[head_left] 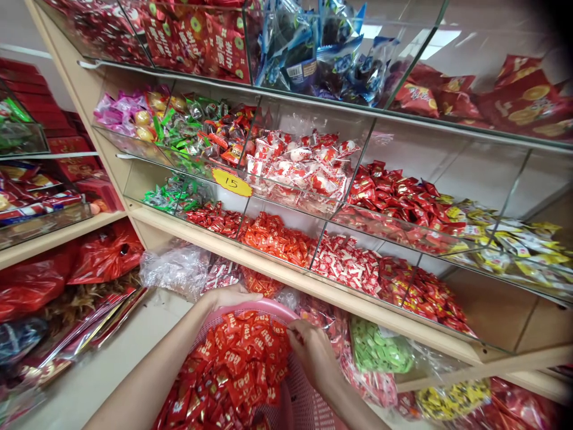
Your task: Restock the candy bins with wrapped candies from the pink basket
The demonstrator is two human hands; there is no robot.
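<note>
A pink plastic basket (308, 388) with a perforated wall is in front of me at the bottom of the head view. It holds a heap of small red-wrapped candies (242, 358) with gold and white print. My left hand (229, 296) is closed over the basket's far rim, its fingertips partly hidden. On the right side of the basket, my right hand (308, 343) has its fingers curled against the edge of the heap. What those fingers pinch, if anything, is hidden.
Glass-fronted shelves (286, 257) hold divided candy piles, including matching orange-red candies (277, 239). A yellow "15" price tag (231, 182) hangs on one pane. Bagged sweets, including a green bag (380, 346), lie beneath the lowest shelf. Red bags (102, 254) are at left.
</note>
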